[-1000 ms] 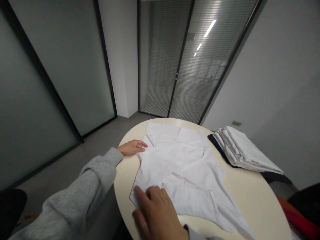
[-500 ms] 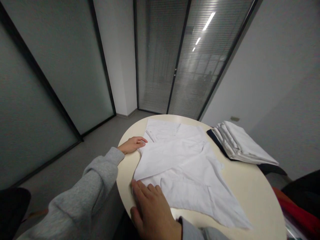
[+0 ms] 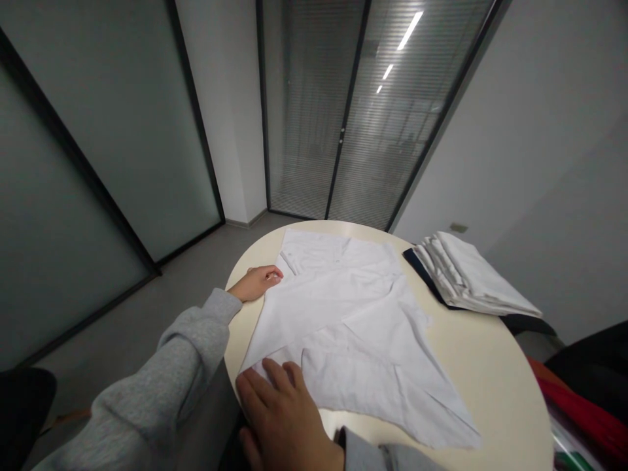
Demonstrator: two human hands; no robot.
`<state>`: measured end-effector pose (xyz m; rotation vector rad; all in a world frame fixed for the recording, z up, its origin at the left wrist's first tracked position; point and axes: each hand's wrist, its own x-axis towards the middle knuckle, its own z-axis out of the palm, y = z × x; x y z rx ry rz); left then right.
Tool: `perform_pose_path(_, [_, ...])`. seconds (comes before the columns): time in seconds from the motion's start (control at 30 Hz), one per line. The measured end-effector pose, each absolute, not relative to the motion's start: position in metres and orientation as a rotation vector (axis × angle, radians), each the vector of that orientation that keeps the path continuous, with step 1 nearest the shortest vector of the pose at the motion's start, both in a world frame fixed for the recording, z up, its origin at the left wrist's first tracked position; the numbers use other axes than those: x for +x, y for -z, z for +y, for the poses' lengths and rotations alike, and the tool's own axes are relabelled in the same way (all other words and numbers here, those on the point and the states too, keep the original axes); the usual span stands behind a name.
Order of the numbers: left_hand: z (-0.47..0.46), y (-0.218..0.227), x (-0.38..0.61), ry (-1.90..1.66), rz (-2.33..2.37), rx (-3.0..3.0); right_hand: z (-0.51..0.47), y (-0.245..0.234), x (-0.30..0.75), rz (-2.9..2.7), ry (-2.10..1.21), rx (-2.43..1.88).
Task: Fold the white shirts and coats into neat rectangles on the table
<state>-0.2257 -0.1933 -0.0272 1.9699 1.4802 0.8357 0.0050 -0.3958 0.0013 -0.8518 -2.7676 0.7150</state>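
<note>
A white garment (image 3: 338, 301) lies spread on the round table (image 3: 490, 379), partly folded over itself, with seams and creases showing. My left hand (image 3: 260, 281) is at its left edge near the upper part, fingers curled in and pressed together on the fabric edge. My right hand (image 3: 282, 409) lies palm down over the lower left corner, its fingers stretched out on the cloth. The corner beneath the right hand is partly hidden.
A stack of folded white cloths (image 3: 471, 275) rests on a dark folded item (image 3: 426, 278) at the table's right edge. Red fabric (image 3: 579, 405) and a black chair (image 3: 598, 366) are at the lower right. Another dark chair (image 3: 24, 405) stands at the lower left.
My right hand has moved left and slightly down, and the garment's lower left edge has spread outward with it. The left hand's fingers have curled more. The view has shifted slightly.
</note>
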Motion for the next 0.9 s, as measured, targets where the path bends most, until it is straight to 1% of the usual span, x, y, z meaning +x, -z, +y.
perform_pose_path(0.13, [-0.195,0.027,-0.227,-0.835,1.442,2.018,-0.397,0.005,0.008,-2.774,-0.604,-0.791])
perform_pose_path(0.3, [-0.188,0.032,-0.230,-0.847,1.524,2.123,-0.399,0.019,0.014,-2.802,-0.451,-0.706])
perform_pose_path(0.37, [-0.189,0.031,-0.230,-0.872,1.570,2.186,-0.401,0.027,0.012,-2.789,-0.327,-0.674])
perform_pose_path(0.47, [-0.212,0.025,-0.220,-0.908,1.676,2.316,-0.403,0.037,0.013,-2.719,-0.050,-0.591])
perform_pose_path(0.57, [-0.259,0.019,-0.201,-0.786,1.604,2.515,-0.399,0.029,0.038,-2.581,0.169,-0.587])
perform_pose_path(0.63, [-0.289,0.021,-0.189,-0.585,1.480,2.651,-0.394,0.013,0.069,-2.549,0.151,-0.712])
perform_pose_path(0.7, [-0.310,0.027,-0.181,-0.407,1.379,2.742,-0.389,-0.006,0.105,-2.581,0.009,-1.046])
perform_pose_path(0.77, [-0.319,0.032,-0.177,-0.302,1.345,2.773,-0.385,-0.020,0.134,-2.584,-0.131,-1.316])
perform_pose_path(0.83, [-0.317,0.036,-0.176,-0.247,1.354,2.761,-0.382,-0.026,0.153,-2.580,-0.262,-1.436])
perform_pose_path(0.9, [-0.310,0.035,-0.178,-0.206,1.354,2.735,-0.380,-0.029,0.163,-2.560,-0.354,-1.453])
